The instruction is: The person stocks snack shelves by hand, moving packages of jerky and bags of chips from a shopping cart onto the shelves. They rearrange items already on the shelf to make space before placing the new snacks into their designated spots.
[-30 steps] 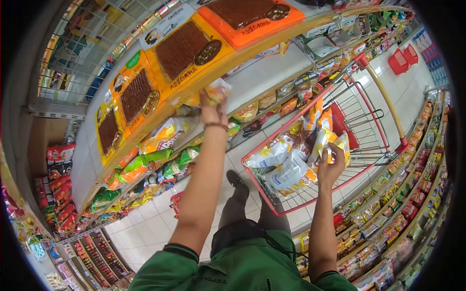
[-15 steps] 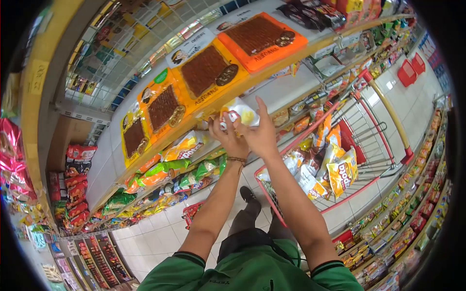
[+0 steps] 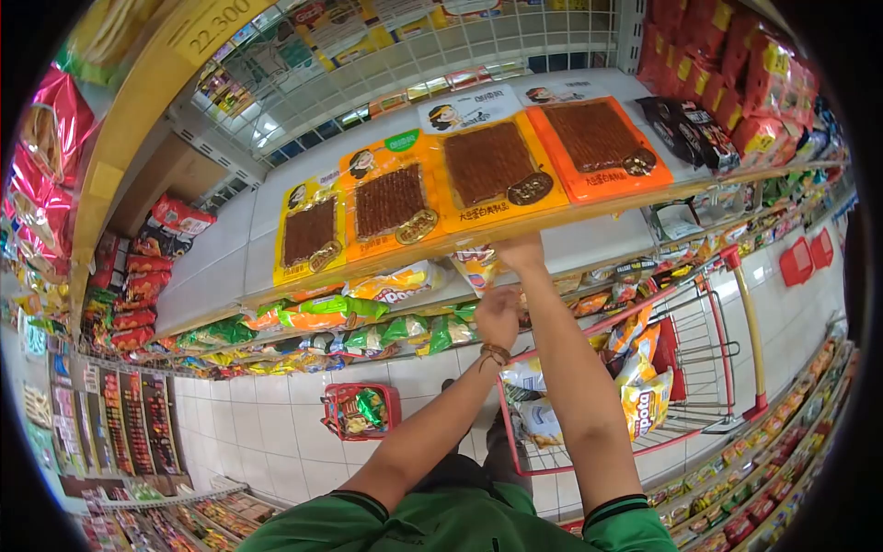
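Note:
A snack bag (image 3: 476, 269) in orange, white and red stands at the lip of the second shelf, its top hidden by the upper shelf edge. My right hand (image 3: 522, 252) reaches in beneath that edge and grips the bag's upper side; its fingertips are out of sight. Just below, my left hand (image 3: 499, 316) has its fingers curled close to the bag's lower end, and what is in them cannot be made out. To the left on the same shelf lies a white and yellow Pota bag (image 3: 397, 281), beside green and orange bags (image 3: 322, 313).
Overhead, the upper shelf (image 3: 207, 276) carries several flat orange and yellow packets (image 3: 492, 166). A shopping cart (image 3: 736, 340) with several Pota bags (image 3: 646, 405) stands at my right. On the floor sits a red basket (image 3: 391, 419) with goods. More stocked shelves (image 3: 782, 432) line the right.
My hands have moved down from in front of the upper shelf to the shelf below, bringing the bag along. The view has turned, and the red basket now shows fully.

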`<action>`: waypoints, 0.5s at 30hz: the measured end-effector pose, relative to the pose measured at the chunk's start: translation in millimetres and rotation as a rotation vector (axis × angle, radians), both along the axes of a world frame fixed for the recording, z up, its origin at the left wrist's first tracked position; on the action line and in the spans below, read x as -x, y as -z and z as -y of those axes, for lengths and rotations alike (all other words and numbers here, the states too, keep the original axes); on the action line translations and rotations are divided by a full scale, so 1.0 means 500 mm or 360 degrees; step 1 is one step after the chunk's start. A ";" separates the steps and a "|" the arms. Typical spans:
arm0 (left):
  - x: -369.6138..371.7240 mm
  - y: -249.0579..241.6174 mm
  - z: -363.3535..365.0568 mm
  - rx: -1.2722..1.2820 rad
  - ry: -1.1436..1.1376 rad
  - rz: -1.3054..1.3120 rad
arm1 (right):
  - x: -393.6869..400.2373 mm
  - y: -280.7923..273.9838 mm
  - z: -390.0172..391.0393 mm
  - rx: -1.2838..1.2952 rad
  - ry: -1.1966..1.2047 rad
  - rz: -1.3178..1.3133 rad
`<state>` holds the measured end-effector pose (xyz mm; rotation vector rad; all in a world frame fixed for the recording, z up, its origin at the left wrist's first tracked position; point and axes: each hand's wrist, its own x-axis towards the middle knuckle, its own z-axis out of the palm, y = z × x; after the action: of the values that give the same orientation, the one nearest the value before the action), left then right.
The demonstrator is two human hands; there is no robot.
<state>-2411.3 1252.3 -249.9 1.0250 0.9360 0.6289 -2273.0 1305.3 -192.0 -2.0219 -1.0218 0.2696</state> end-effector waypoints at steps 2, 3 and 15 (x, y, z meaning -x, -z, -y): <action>-0.028 -0.028 -0.007 0.0372 -0.0217 0.0232 | -0.003 -0.009 -0.004 0.0116 -0.0042 0.0437; -0.047 -0.037 -0.018 0.0740 -0.0412 0.0459 | -0.009 -0.017 0.001 0.0250 -0.0026 0.0342; -0.133 -0.082 -0.133 0.0887 -0.0872 0.0970 | 0.001 0.005 0.086 -0.0474 0.0325 -0.0576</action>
<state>-2345.0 1318.8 -208.8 0.0434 0.7685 0.9899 -2273.5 1262.5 -194.4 -1.7112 -0.5867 0.3381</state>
